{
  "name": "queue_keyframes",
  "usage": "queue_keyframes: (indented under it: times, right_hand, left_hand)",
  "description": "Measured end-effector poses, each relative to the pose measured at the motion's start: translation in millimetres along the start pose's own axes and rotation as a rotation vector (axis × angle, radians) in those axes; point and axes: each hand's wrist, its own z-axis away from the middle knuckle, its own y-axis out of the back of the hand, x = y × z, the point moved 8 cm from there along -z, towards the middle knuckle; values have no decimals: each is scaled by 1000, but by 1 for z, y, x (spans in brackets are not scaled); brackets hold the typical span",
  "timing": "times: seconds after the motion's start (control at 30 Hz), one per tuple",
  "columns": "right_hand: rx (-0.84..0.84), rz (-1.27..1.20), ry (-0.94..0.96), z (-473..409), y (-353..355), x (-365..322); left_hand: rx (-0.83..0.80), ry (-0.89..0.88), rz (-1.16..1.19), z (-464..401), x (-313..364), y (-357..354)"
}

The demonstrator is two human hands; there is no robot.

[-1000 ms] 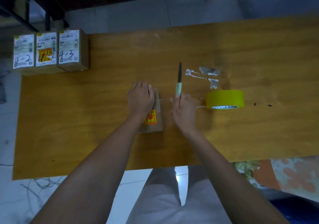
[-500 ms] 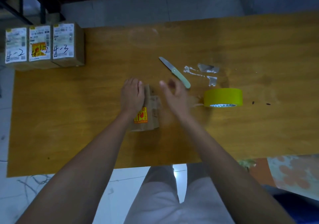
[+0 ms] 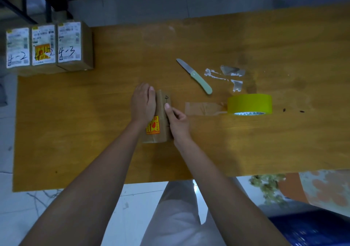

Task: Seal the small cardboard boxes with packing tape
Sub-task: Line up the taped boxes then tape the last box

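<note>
A small brown cardboard box (image 3: 161,120) with a yellow and red fragile sticker lies at the middle of the wooden table (image 3: 246,141). My left hand (image 3: 143,103) lies flat against the box's left side. My right hand (image 3: 177,121) presses its straight index finger on the box's upper right edge, with its other fingers curled beside the box. A roll of yellow packing tape (image 3: 249,104) stands to the right, and a loose strip of tape (image 3: 204,109) stretches from it along the table toward the box.
A knife (image 3: 195,76) with a pale green handle lies behind the box. Torn tape scraps (image 3: 230,74) stick to the table behind the roll. Three labelled boxes (image 3: 45,46) stand in a row at the far left corner.
My right hand let go of the knife, which now lies on the table, and moved left onto the box. My left hand stayed on the box.
</note>
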Motion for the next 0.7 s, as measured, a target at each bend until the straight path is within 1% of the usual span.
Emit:
queue_keyframes:
  times: [0.1,0.23,0.4,0.5,0.57,0.63,0.67,0.7]
  right_hand:
    - [25,-27,-11,-1,0,2]
    - [127,-65,-41,1,8,7]
    - [-1,-74,39,7,-1,7]
    - [-4,-102,5,4,1,9]
    - [55,-49,-24,3,5,10]
    - [139,85,-17,1,14,4]
    - [135,148,-16,-1,16,0]
    - [86,190,-14,-1,14,-5]
  left_hand:
    - [1,-3,-17,-2,1,-1]
    - [16,-4,-30,-2,0,0]
    - [43,5,-20,-2,-3,1]
    - [47,-10,-38,-2,-1,0]
    - [52,-20,-57,-2,1,0]
    - [45,-29,-91,-2,2,-2]
    - [43,-37,-103,-2,3,-3]
    - [41,-41,-107,-1,4,-3]
